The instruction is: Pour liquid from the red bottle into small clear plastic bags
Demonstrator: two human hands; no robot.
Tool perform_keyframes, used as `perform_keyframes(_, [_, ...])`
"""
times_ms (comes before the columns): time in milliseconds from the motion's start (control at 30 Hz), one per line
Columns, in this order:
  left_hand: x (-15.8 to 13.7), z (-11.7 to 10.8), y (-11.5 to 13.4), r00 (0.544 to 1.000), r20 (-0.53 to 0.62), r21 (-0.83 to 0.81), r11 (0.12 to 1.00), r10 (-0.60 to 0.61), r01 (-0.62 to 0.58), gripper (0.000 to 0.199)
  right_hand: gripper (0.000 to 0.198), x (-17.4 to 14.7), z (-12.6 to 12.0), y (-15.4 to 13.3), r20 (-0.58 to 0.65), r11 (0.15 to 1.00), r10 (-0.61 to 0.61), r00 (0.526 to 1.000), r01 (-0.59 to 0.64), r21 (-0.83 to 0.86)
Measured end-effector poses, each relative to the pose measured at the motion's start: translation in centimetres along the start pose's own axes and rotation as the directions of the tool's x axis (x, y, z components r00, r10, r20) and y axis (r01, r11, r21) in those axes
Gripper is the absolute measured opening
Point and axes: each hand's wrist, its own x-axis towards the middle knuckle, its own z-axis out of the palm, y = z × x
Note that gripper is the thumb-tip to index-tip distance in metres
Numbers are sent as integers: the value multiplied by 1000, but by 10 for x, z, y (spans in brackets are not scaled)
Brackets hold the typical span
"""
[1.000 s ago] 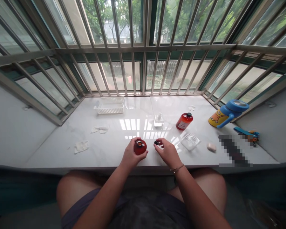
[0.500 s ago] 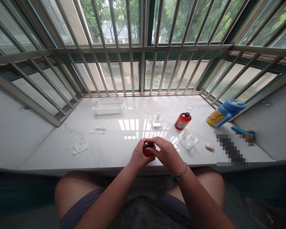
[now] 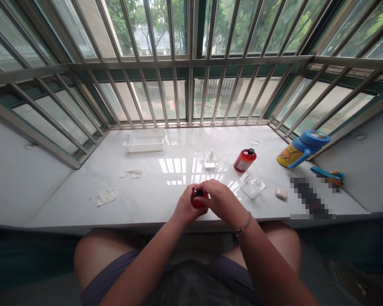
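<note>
Near the front edge of the white marble-look counter (image 3: pixel 140 212), my left hand (image 3: pixel 185 207) wraps around a small red bottle (image 3: pixel 198 203) with a black cap (image 3: pixel 199 193). My right hand (image 3: pixel 221 199) comes over from the right, its thumb and fingers closed about the cap. Much of the bottle is hidden by both hands. A second red bottle (image 3: pixel 245 160) with a pale label and black cap stands farther back on the right. A clear plastic tray (image 3: pixel 253 187) lies to the right of my hands.
At the back left sits a white basket (image 3: pixel 145 145). A clear glass container (image 3: pixel 211 160) stands mid-counter. Crumpled tissues (image 3: pixel 107 197) lie left. Rightward are a pinkish-white lump (image 3: pixel 281 194), a blue-yellow flask (image 3: pixel 301 148) and blue-orange items (image 3: pixel 328 173). Metal bars (image 3: pixel 191 63) line the window.
My right hand has turned slightly at the cap, its knuckles higher and thumb shifted. The left hand keeps its hold on the bottle; the other things have not moved.
</note>
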Motion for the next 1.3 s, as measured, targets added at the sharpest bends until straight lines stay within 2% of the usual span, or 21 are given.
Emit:
perform_keyframes(133, [0,-1,-2,1000,2,0,1000,-1,1,69,22,-3,4,-5,-49,1000,28,998,-27,9])
perform_keyframes(267, [-1,0,-8,1000,14,-39,999,14,-13,74,41,-33,8,-14,-186,985,142,972,-119,129])
perform_keyframes(367, [-1,0,-11,999,20,-22,999,27,-26,75,34,-53,9,-21,-268,959,268,925,-229,169])
perform_keyframes(467, [-1,0,-11,1000,15,-15,1000,22,-22,75,29,-57,11,-26,-314,955,279,907,-229,187])
perform_keyframes(567, [-1,0,-10,1000,8,-8,1000,26,-26,74,45,-51,15,-26,-282,933,268,921,-175,315])
perform_keyframes(633, [-1,0,-9,999,9,-6,999,38,-38,72,52,-48,17,-24,-238,903,290,927,-182,389])
perform_keyframes(800, [-1,0,-8,999,-4,24,999,35,-35,72,44,-50,22,-17,-269,872,398,877,-270,408])
perform_keyframes(967, [-1,0,-11,999,5,9,999,54,-54,71,58,-53,26,-19,-198,844,339,920,-204,496])
perform_keyframes(1033, [-1,0,-11,999,10,8,999,46,-46,72,55,-54,27,-20,-180,827,373,910,-238,510])
perform_keyframes(1133, [-1,1,-10,999,7,19,999,31,-31,74,48,-54,28,-20,-225,815,428,875,-267,514])
perform_keyframes(1300, [-2,3,-9,999,-18,-4,999,39,-40,71,58,-56,29,-21,-176,826,354,919,-218,519])
